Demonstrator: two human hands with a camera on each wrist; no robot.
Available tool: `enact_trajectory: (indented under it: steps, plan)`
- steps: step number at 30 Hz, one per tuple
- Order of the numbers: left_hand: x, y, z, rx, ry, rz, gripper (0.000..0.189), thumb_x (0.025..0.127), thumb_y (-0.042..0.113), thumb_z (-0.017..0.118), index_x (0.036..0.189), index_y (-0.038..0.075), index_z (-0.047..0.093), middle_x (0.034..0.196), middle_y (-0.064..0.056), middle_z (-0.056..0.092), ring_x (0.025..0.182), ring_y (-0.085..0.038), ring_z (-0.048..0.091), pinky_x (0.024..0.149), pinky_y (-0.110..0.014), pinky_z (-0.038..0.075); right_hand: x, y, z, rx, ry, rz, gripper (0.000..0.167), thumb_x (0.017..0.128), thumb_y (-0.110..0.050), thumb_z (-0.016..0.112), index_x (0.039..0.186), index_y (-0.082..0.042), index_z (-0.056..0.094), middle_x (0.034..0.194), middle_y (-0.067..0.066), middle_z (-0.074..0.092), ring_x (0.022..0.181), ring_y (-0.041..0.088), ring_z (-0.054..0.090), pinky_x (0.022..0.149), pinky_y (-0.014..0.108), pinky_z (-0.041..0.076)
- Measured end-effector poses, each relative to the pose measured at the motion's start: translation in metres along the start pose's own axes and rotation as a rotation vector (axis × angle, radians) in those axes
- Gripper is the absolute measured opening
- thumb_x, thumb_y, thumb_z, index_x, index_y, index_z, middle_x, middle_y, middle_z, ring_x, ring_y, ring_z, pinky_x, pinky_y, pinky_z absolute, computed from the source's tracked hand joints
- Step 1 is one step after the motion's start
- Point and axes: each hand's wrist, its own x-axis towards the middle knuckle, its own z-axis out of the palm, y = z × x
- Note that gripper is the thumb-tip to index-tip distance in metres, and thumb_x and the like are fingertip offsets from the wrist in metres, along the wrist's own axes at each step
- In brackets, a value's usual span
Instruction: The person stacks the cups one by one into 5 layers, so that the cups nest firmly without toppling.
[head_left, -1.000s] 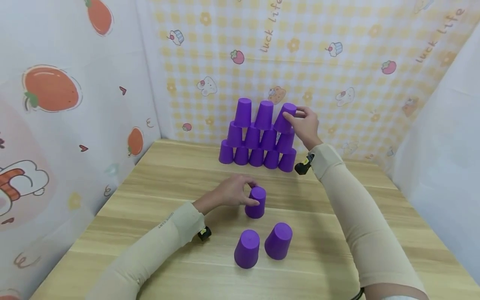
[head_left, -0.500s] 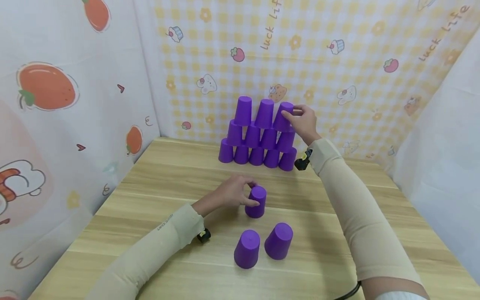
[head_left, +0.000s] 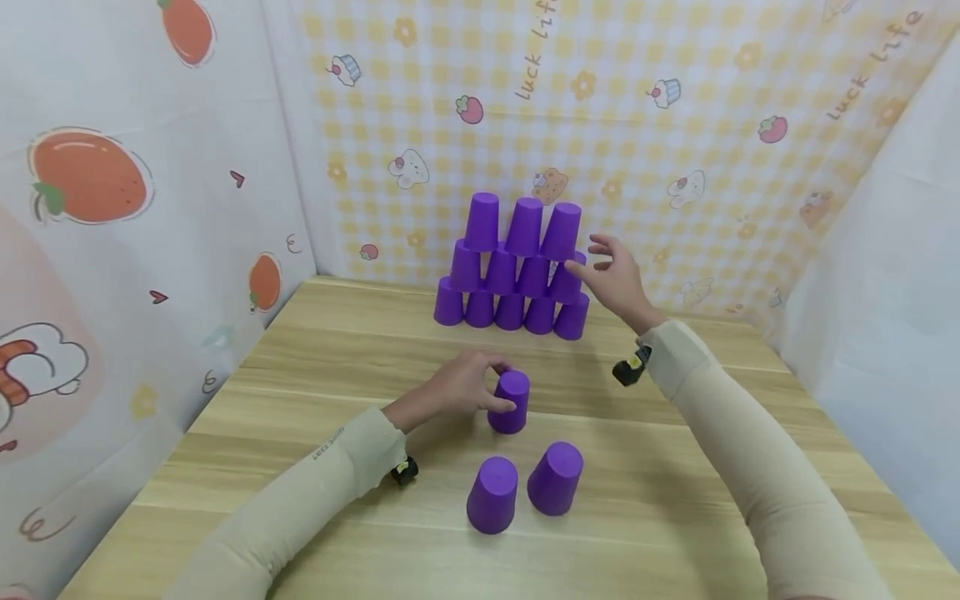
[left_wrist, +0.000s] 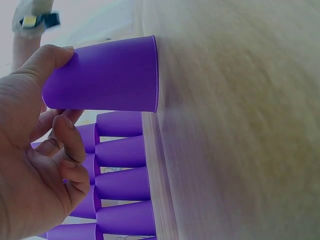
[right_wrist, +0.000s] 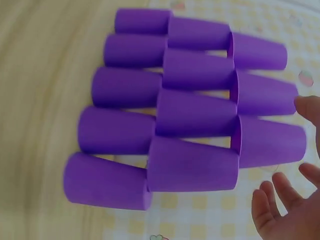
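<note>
A stack of upside-down purple cups (head_left: 533, 276) rises in three rows near the back of the table. Its top row has three cups; the rightmost top cup (head_left: 561, 233) rests on the row below. My right hand (head_left: 617, 279) is just right of the stack, fingers spread and holding nothing; the right wrist view shows a gap between the fingers (right_wrist: 282, 192) and the cups. Nearer the front, my left hand (head_left: 467, 383) pinches a single upside-down cup (head_left: 512, 404) between thumb and fingers. In the left wrist view that cup (left_wrist: 107, 77) appears at table level.
Two more upside-down purple cups stand nearer the front: a left one (head_left: 492, 496) and a right one (head_left: 556, 479). A patterned cloth (head_left: 675, 133) hangs behind the wooden table (head_left: 330, 350), and another printed cloth (head_left: 187, 167) hangs at the left.
My right hand has let go of the rightmost top cup and drawn back to the right and down. That cup now stands on the stack. The left hand has kept its grip in place.
</note>
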Motion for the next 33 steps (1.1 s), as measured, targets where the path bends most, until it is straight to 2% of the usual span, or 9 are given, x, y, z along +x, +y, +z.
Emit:
enact_trajectory:
  steps: [3, 6, 10, 14, 18, 23, 26, 33]
  plan:
    - [-0.002, 0.000, 0.001, -0.004, 0.007, 0.011, 0.050, 0.075, 0.037, 0.087, 0.116, 0.014, 0.069, 0.110, 0.001, 0.069, 0.110, -0.024, 0.063, 0.094, -0.038, 0.049, -0.023, 0.001, -0.003, 0.041, -0.088, -0.033, 0.069, 0.090, -0.037, 0.073, 0.145, -0.005, 0.045, 0.139, 0.020, 0.053, 0.117, 0.036, 0.055, 0.097, 0.048, 0.048]
    - [-0.001, 0.001, 0.003, -0.008, 0.009, 0.025, 0.048, 0.075, 0.036, 0.087, 0.114, 0.015, 0.070, 0.108, 0.001, 0.069, 0.109, -0.024, 0.063, 0.094, -0.037, 0.049, -0.048, 0.003, -0.010, 0.059, -0.209, -0.059, 0.056, 0.091, -0.030, 0.073, 0.136, -0.002, 0.054, 0.132, 0.019, 0.059, 0.113, 0.035, 0.060, 0.093, 0.047, 0.051]
    - [-0.001, 0.000, 0.007, -0.024, 0.007, 0.029, 0.046, 0.075, 0.034, 0.088, 0.113, 0.015, 0.071, 0.105, 0.003, 0.069, 0.107, -0.022, 0.064, 0.095, -0.037, 0.049, -0.087, 0.011, -0.015, 0.063, -0.476, -0.108, 0.041, 0.091, -0.020, 0.073, 0.127, -0.005, 0.061, 0.122, 0.014, 0.066, 0.104, 0.030, 0.065, 0.085, 0.041, 0.056]
    - [-0.003, -0.001, 0.009, -0.036, 0.014, 0.000, 0.049, 0.075, 0.036, 0.087, 0.115, 0.014, 0.070, 0.106, 0.003, 0.069, 0.110, -0.023, 0.063, 0.096, -0.037, 0.048, -0.114, 0.028, -0.014, 0.091, -0.751, -0.169, 0.045, 0.088, -0.009, 0.074, 0.130, -0.007, 0.060, 0.125, 0.014, 0.065, 0.107, 0.036, 0.063, 0.080, 0.036, 0.057]
    - [-0.002, 0.001, 0.007, -0.023, 0.025, -0.013, 0.052, 0.076, 0.038, 0.087, 0.118, 0.013, 0.068, 0.109, 0.003, 0.068, 0.111, -0.022, 0.062, 0.096, -0.037, 0.048, -0.129, 0.044, -0.010, 0.113, -0.933, -0.211, 0.054, 0.084, -0.002, 0.074, 0.135, -0.003, 0.056, 0.129, 0.014, 0.062, 0.110, 0.045, 0.058, 0.077, 0.035, 0.057]
    - [0.001, 0.001, 0.007, -0.013, 0.017, 0.025, 0.054, 0.076, 0.040, 0.086, 0.119, 0.013, 0.069, 0.109, 0.002, 0.069, 0.110, -0.021, 0.063, 0.097, -0.036, 0.048, -0.146, 0.057, -0.002, 0.214, -1.065, -0.248, 0.057, 0.081, 0.004, 0.073, 0.134, 0.007, 0.052, 0.129, 0.015, 0.062, 0.109, 0.032, 0.063, 0.073, 0.037, 0.058]
    - [0.001, 0.002, 0.007, -0.021, 0.016, 0.019, 0.055, 0.076, 0.038, 0.086, 0.120, 0.012, 0.068, 0.109, 0.001, 0.069, 0.110, -0.021, 0.063, 0.097, -0.036, 0.048, -0.154, 0.056, 0.004, 0.255, -1.106, -0.256, 0.059, 0.078, 0.001, 0.078, 0.132, 0.005, 0.055, 0.126, 0.010, 0.064, 0.108, 0.024, 0.064, 0.072, 0.038, 0.058]
    - [0.003, -0.002, 0.010, -0.010, 0.028, -0.027, 0.061, 0.075, 0.038, 0.087, 0.127, 0.013, 0.066, 0.113, 0.000, 0.069, 0.111, -0.021, 0.063, 0.098, -0.037, 0.048, -0.165, 0.055, 0.021, 0.319, -1.151, -0.282, 0.055, 0.076, 0.002, 0.081, 0.127, -0.006, 0.062, 0.122, 0.006, 0.067, 0.108, 0.019, 0.065, 0.080, 0.045, 0.058]
